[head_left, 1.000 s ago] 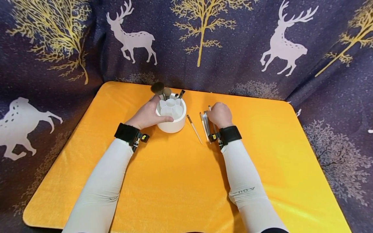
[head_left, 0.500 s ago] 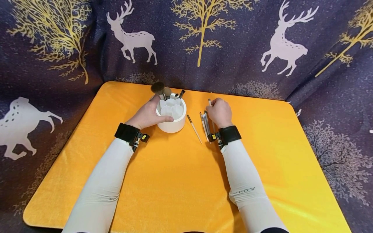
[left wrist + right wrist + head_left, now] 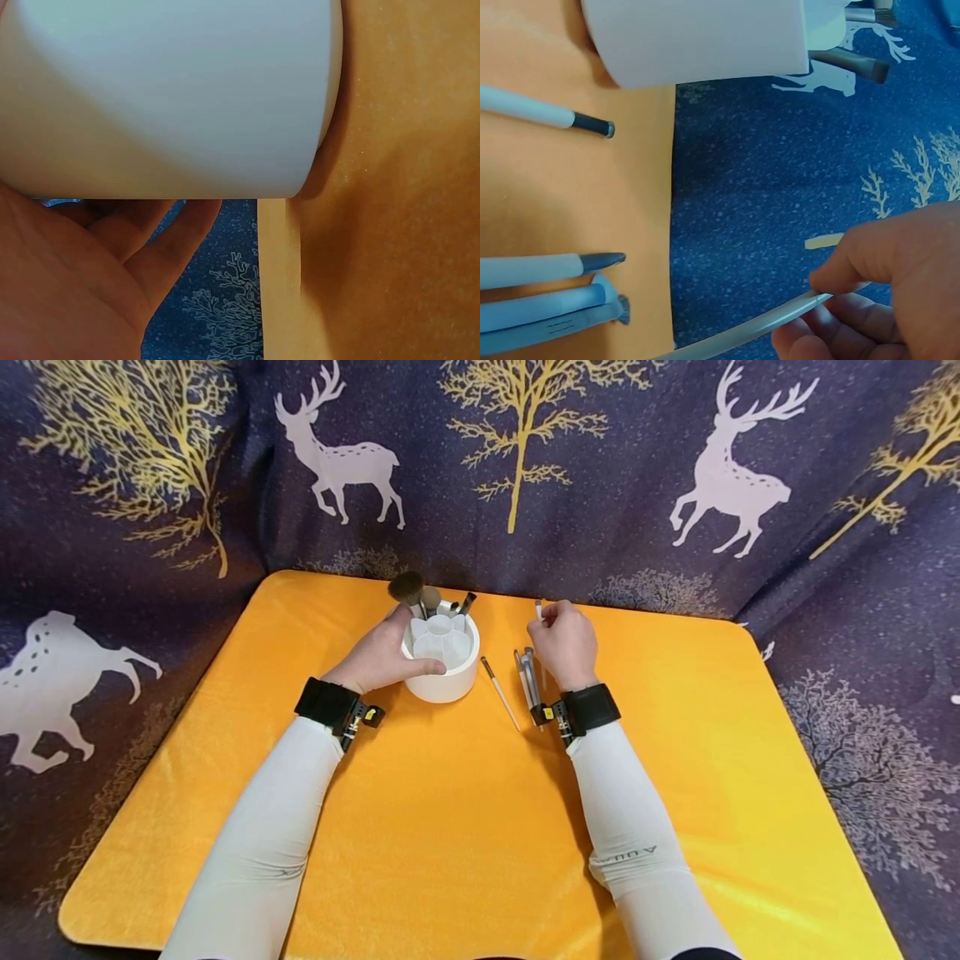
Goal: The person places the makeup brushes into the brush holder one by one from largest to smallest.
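My left hand (image 3: 384, 653) grips a round white brush holder (image 3: 441, 687) on the table, thumb along its near side and fingers behind. Inside stand several makeup brushes, among them a large fluffy brush (image 3: 406, 587) and a flat dark one (image 3: 467, 602). To the right, my right hand (image 3: 567, 647) pinches a slim makeup brush (image 3: 742, 333) by its pale handle between thumb and fingers. Below that hand lie several brushes (image 3: 527, 677) side by side. One thin brush (image 3: 500, 692) lies alone between them and the holder.
A yellow cloth (image 3: 450, 827) covers the table. Its back edge runs close behind the holder and my right hand. A dark blue curtain (image 3: 600, 543) with deer and trees hangs behind and around the table.
My right hand has shifted slightly away from me and raised the pinched brush off the table beside the other brushes. My left hand and the holder have stayed in place.
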`<state>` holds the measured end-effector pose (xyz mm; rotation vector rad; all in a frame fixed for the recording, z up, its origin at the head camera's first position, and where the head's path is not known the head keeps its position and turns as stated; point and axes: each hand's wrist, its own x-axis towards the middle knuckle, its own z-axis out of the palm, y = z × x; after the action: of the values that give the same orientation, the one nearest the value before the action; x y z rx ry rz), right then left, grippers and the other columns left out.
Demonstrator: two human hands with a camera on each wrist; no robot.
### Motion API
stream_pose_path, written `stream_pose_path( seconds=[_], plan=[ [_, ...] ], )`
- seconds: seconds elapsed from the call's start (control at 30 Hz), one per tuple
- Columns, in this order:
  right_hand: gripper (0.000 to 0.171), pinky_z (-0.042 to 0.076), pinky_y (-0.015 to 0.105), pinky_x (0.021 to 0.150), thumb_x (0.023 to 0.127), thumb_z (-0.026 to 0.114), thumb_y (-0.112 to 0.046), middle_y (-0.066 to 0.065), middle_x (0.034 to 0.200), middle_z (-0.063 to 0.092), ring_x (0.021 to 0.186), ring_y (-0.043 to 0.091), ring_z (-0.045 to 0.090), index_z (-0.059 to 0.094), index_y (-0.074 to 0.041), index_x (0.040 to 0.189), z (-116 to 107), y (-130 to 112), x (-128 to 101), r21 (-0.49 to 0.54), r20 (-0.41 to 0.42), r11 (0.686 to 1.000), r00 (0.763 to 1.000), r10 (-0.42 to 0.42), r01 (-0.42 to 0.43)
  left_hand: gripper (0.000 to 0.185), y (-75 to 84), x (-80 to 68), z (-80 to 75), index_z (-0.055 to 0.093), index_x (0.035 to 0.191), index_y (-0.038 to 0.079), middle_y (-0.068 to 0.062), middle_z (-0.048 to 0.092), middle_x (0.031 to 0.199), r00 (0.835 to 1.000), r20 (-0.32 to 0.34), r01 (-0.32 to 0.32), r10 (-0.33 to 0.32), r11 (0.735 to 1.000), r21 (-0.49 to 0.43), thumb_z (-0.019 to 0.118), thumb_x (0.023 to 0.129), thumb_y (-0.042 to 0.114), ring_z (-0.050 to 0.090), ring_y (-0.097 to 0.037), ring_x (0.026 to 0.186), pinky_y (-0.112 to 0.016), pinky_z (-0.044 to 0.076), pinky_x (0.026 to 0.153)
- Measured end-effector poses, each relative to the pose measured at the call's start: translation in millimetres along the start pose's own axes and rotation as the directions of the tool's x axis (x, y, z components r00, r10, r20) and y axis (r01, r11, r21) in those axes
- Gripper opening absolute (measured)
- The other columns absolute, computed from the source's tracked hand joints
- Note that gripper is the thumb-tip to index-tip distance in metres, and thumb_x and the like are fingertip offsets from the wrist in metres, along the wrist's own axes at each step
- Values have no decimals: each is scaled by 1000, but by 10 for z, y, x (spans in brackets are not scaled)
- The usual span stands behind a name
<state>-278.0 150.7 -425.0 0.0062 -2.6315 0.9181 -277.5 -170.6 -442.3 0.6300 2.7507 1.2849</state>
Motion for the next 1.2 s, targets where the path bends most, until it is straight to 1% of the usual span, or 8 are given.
stream_pose_path(
  seconds=[0.2, 0.33, 0.47, 0.77, 1.03, 1.2],
  plan=[
    [20, 50, 46, 70, 103, 68, -16, 14, 101, 75, 83, 34, 67, 73, -2, 115, -17, -63, -13, 41, -48, 999, 999, -17, 19, 129, -15, -5, 9, 20, 178, 22, -14, 38, 173, 1000, -8, -10, 10, 1000, -10, 98, 81, 58, 49, -35, 148, -55, 41, 125],
    [20, 53, 49, 73, 102, 68, -15, 15, 103, 75, 86, 35, 68, 73, -1, 117, -31, -106, -22, 66, -75, 997, 997, -32, 37, 130, -25, -3, 10, 19, 178, 25, -13, 37, 175, 1000, -7, -16, 16, 1000, -12, 98, 80, 58, 48, -35, 150, -56, 40, 126],
    [20, 54, 51, 77, 102, 69, -14, 16, 104, 74, 90, 35, 69, 73, -1, 116, -39, -135, -34, 86, -97, 995, 994, -42, 50, 131, -25, -3, 5, 18, 178, 26, -12, 37, 174, 1000, -6, -21, 21, 1000, -19, 99, 80, 57, 48, -35, 150, -56, 40, 126],
    [19, 55, 50, 82, 102, 70, -12, 17, 107, 73, 95, 34, 69, 71, 0, 117, -28, -178, -55, 129, -158, 986, 984, -86, 107, 131, -30, -1, 0, 19, 178, 25, -14, 37, 175, 1000, -9, -18, 18, 1000, -7, 99, 80, 57, 48, -37, 151, -57, 39, 127],
    [17, 54, 49, 82, 104, 69, -11, 19, 105, 72, 94, 36, 69, 70, 1, 116, -26, -202, -73, 147, -202, 973, 969, -145, 176, 130, -27, 4, 3, 21, 177, 22, -14, 38, 174, 1000, -12, -20, 20, 1000, -7, 99, 80, 58, 49, -35, 150, -55, 40, 126],
    [15, 55, 49, 86, 105, 69, -11, 18, 105, 71, 95, 35, 70, 68, 0, 114, -26, -214, -82, 170, -221, 963, 961, -168, 207, 130, -29, 7, 7, 22, 177, 21, -14, 38, 173, 1000, -12, -16, 15, 1000, -4, 98, 80, 59, 49, -35, 149, -55, 41, 125]
  ],
)
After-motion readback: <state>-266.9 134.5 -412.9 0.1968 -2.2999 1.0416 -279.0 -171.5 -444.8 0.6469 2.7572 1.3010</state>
